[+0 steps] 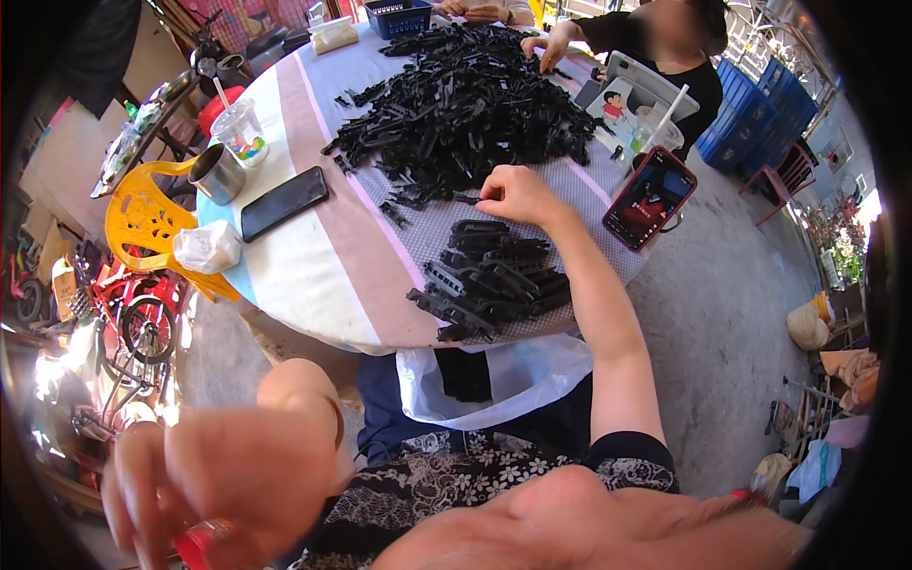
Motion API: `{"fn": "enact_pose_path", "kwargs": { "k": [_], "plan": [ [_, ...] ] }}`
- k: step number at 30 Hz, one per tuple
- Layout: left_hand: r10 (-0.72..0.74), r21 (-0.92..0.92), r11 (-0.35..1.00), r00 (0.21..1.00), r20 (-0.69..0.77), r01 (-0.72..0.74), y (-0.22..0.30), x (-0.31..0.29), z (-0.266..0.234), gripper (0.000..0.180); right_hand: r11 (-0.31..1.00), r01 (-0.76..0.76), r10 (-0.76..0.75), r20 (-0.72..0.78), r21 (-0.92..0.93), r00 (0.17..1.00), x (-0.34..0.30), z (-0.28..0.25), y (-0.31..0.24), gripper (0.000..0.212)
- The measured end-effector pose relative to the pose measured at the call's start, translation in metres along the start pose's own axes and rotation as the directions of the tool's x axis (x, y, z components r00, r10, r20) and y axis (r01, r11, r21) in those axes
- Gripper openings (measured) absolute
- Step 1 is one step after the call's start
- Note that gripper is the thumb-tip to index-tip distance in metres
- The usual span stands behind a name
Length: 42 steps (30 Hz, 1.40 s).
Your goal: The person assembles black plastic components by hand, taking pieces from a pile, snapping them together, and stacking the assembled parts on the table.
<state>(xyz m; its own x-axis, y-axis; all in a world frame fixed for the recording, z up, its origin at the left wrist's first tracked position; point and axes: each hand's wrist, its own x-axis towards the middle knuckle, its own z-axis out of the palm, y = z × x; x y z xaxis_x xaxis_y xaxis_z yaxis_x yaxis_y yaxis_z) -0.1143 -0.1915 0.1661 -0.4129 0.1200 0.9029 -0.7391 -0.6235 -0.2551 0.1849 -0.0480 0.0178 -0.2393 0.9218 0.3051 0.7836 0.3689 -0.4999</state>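
My right hand is over the near edge of a large heap of small black plastic pieces. Its fingers are pinched together on a black plastic piece. Just below the wrist lies a smaller pile of black plastic strips, close to the table's front edge. My left hand is raised off the table at the lower left, large and blurred by motion. A red patch shows by its fingers; whether the hand holds it is unclear.
An open white plastic bag hangs at my lap. On the round table are a black phone, a metal cup, a plastic cup and a lit phone. Across it, a person's hand reaches to the heap.
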Motion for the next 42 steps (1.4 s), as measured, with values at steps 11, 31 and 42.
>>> {"fn": "enact_pose_path", "kwargs": {
  "k": [11, 31, 42],
  "plan": [
    [-0.953, 0.98, -0.197, 0.227, -0.2, 0.039, -0.095, -0.126, -0.185, 0.064, 0.989, -0.09, 0.084, 0.051, 0.121, 0.995, -0.001, 0.001, 0.007, 0.026],
    [-0.918, 0.935, -0.182, 0.289, -0.273, 0.305, -0.178, -0.148, -0.159, 0.025, 0.919, -0.032, 0.034, 0.002, 0.393, 0.999, -0.004, -0.006, -0.002, 0.022],
    [-0.892, 0.998, 0.053, 0.447, 0.061, -0.031, -0.189, -0.157, -0.177, 0.037, 0.99, -0.141, 0.132, -0.23, -0.02, 0.964, -0.005, -0.009, 0.0, 0.022]
  ]
}}
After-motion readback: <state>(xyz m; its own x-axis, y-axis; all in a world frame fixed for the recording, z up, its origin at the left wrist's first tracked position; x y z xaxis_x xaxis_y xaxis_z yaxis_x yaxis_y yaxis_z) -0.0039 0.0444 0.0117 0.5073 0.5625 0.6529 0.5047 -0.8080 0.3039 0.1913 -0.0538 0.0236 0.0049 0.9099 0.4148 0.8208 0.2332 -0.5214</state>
